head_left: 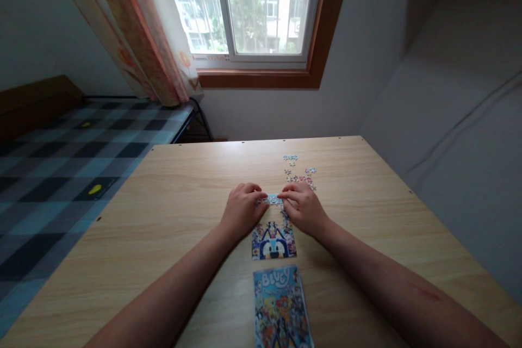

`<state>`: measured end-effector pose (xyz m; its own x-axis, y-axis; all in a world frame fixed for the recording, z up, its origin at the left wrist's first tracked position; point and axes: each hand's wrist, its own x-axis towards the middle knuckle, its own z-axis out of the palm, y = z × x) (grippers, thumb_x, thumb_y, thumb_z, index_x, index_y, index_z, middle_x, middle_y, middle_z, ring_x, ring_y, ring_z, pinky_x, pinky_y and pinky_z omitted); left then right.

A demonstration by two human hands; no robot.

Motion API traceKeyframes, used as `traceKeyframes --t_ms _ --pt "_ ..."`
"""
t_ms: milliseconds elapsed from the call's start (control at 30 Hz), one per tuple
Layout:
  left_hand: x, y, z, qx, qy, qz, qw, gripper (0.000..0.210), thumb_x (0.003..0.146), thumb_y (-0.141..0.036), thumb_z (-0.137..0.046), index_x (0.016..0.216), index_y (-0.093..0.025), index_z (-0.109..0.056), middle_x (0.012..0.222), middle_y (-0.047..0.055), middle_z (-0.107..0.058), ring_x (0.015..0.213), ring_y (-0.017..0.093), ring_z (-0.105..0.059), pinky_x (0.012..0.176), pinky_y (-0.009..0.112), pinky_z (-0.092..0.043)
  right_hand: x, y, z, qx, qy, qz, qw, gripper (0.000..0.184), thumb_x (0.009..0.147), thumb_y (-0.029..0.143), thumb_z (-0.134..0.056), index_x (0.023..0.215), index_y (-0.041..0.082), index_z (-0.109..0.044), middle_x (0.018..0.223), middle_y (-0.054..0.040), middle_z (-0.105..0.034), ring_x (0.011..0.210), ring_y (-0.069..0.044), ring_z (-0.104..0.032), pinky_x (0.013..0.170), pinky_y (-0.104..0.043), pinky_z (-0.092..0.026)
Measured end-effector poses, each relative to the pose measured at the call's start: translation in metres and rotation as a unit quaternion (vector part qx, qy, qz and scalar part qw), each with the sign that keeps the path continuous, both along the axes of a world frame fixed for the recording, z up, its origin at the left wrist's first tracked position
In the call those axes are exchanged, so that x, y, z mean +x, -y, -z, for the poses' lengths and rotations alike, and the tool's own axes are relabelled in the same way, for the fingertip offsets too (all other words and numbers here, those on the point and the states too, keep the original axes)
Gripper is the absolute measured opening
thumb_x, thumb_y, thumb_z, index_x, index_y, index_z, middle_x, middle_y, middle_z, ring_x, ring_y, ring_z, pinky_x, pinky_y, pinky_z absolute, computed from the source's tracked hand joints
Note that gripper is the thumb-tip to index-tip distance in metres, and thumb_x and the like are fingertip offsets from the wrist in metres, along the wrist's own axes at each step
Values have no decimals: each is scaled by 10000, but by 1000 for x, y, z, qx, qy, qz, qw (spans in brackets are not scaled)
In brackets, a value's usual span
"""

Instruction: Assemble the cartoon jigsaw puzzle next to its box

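Note:
A partly joined jigsaw puzzle (274,247) lies on the wooden table, with a blue cartoon dog's face along its near side. At its far edge runs a light-blue strip of joined jigsaw pieces (273,199). My left hand (243,207) holds the left end of this strip with bent fingers and thumb. On the other end, my right hand (302,209) has its fingertips closed, and its palm partly covers the puzzle's right side. Bare wood shows through a gap in the middle. Exactly which pieces the fingertips touch is partly hidden.
Several loose jigsaw pieces (300,178) lie beyond my right hand. A Bluey box (279,304) sits nearest me on the table (183,185). To the left is a bed with a checked cover (118,144); a curtain (142,38) and window (265,11) are behind.

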<state>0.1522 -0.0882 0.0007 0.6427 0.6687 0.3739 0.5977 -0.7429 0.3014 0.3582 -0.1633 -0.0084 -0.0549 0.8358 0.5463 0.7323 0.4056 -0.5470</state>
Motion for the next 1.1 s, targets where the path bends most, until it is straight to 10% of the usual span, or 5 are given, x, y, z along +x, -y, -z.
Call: traceKeyframes --t_ms 1100 --pt "-1 13 -6 98 -53 31 993 180 916 -230 -645 1017 -247 -792 1147 113 -728 1011 288 -638 874 479 -564 -7 0 3 -48 135 6 990 193 914 215 -646 1027 268 -794 1257 -99 -667 1165 -287 -533 1026 -482 -457"
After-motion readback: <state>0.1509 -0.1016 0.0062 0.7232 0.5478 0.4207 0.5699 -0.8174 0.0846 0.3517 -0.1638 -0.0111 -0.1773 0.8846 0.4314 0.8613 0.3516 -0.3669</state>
